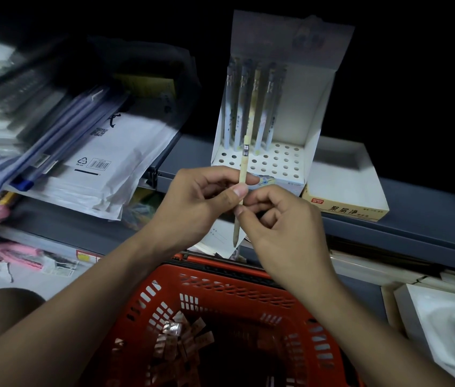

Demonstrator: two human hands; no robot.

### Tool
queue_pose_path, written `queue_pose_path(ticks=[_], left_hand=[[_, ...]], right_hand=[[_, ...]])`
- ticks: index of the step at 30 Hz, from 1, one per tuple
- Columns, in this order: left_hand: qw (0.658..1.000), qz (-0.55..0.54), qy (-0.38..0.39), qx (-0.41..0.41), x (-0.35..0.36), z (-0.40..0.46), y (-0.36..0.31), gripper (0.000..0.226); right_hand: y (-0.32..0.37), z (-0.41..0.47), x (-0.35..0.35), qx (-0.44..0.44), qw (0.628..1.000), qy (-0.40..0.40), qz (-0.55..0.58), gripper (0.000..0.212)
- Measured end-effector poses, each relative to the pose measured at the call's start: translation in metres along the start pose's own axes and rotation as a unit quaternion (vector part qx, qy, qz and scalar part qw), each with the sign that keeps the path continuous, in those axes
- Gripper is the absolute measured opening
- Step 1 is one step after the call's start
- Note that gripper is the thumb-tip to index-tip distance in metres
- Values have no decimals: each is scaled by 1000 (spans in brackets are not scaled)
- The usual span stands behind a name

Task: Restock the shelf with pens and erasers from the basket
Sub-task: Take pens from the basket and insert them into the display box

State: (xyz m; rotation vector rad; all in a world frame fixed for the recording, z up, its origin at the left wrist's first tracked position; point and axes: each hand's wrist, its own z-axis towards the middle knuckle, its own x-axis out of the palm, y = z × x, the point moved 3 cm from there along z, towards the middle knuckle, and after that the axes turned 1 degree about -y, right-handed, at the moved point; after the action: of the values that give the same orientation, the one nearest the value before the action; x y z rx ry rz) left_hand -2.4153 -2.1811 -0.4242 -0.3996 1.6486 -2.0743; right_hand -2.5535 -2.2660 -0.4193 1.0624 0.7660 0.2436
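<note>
A slim cream pen (243, 169) with a metal band and eraser end stands nearly upright in front of the shelf. My left hand (198, 203) pinches its middle between thumb and forefinger. My right hand (282, 224) pinches the shaft just below. Behind it on the grey shelf (416, 208) stands a white display box (273, 166) with a holed base; several pens (251, 104) stand in its back row. Below is the red basket (220, 291) holding several small wrapped erasers (181, 342).
An open yellow-edged cardboard box (346, 191) sits to the right of the display box. Plastic folders and white envelopes (86, 152) are stacked on the shelf to the left. Pink items (17, 255) lie lower left, and white boxes (444, 325) lower right.
</note>
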Motion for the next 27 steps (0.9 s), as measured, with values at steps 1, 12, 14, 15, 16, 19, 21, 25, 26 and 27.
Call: queue_pose_path(ticks=[1, 12, 14, 15, 16, 19, 21, 25, 26, 27], left_hand=[[1000, 1, 1, 0, 0, 0, 0, 19], [1000, -10, -1, -20, -1, 1, -3, 18], [996, 79, -38, 7, -7, 3, 0, 22], [985, 160, -61, 35, -11, 4, 0, 23], [963, 248, -77, 67, -14, 4, 0, 25], [888, 436, -88, 115, -18, 5, -3, 34], [868, 475, -85, 119, -20, 5, -3, 37], [857, 494, -82, 121, -20, 3, -6, 38], [857, 495, -84, 119, -20, 3, -7, 38], [857, 495, -86, 115, -20, 3, -7, 39]], right_hand=[[0, 0, 0, 1, 1000, -2, 2, 6], [0, 1, 0, 8, 1000, -14, 2, 9], [-1, 2, -2, 10, 1000, -17, -1, 8], [-1, 2, -3, 12, 1000, -20, -1, 8], [-1, 2, -3, 15, 1000, -22, 1, 9], [-3, 2, -6, 18, 999, -28, 3, 10], [-2, 2, -7, 21, 999, -27, 4, 11], [-1, 7, -12, 24, 999, -44, 0, 11], [-1, 11, -15, 24, 998, -54, -1, 11], [0, 15, -18, 24, 998, -65, -1, 11]])
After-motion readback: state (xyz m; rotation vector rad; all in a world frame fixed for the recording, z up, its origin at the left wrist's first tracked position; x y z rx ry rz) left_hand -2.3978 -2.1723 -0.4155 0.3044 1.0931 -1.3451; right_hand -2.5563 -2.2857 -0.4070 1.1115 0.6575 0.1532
